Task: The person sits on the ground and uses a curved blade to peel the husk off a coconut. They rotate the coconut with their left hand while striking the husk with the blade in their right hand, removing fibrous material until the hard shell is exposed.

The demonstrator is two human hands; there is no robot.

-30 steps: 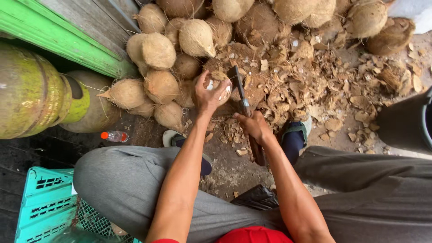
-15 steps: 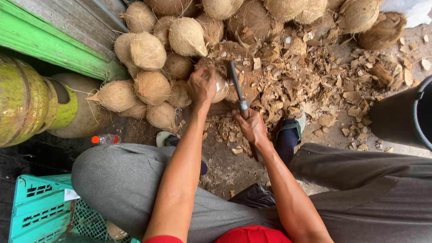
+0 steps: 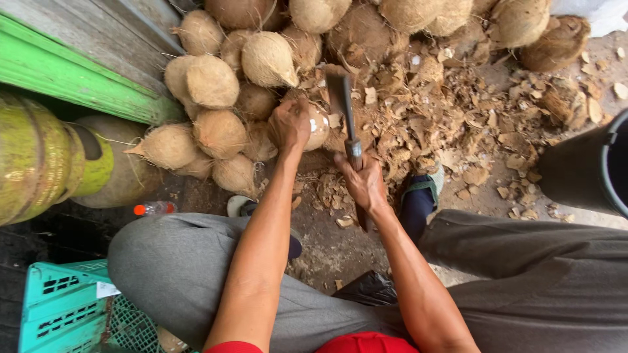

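Coconut (image 3: 318, 125) sits under our left hand (image 3: 289, 124), fingers closed over its top, just beside the husked pile (image 3: 216, 111). Right hand (image 3: 364, 184) fully wrapped on the cleaver (image 3: 341, 104), blade beyond its knuckles. Best we keep left fingers clear of the edge and chop shallow.

Coconut (image 3: 318, 127): rough, fibrous husk, matt. Blade (image 3: 341, 98): dull dark metal w/ wood handle. Husk chips (image 3: 458, 117): dry, flaky. Crate (image 3: 59, 301): smooth teal plastic. Trousers (image 3: 170, 261): grey matt cloth. Gas cylinder (image 3: 33, 163): worn painted metal.
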